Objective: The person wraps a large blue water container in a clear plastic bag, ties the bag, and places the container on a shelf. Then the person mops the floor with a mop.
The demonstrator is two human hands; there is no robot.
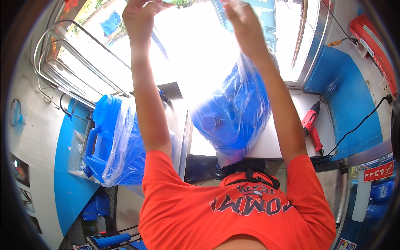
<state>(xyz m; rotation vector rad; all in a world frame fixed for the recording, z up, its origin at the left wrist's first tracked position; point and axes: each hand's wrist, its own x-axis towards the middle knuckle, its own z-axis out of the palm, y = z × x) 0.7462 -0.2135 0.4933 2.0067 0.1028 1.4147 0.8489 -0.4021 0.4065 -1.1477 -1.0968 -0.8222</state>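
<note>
Both my hands are raised at the top of the frame, well apart. My left hand [138, 12], upper left of centre, has bent fingers cut off by the upper edge; something pale shows by the fingertips, but I can't tell whether I grip it. My right hand [246, 31], right of top centre, is partly curled and blurred at the fingertips, so I can't tell how far it is open or what it holds.

Below it, right of centre, a blue container [223, 110] sits inside a clear plastic bag [254, 89] on the white worktop [264, 146], my right forearm crossing before the bag. Left of my left forearm stands a blue jug [99, 143], partly covered by clear plastic [118, 156]. Farther right lies a red hand tool [311, 123] with a black nose.
</note>
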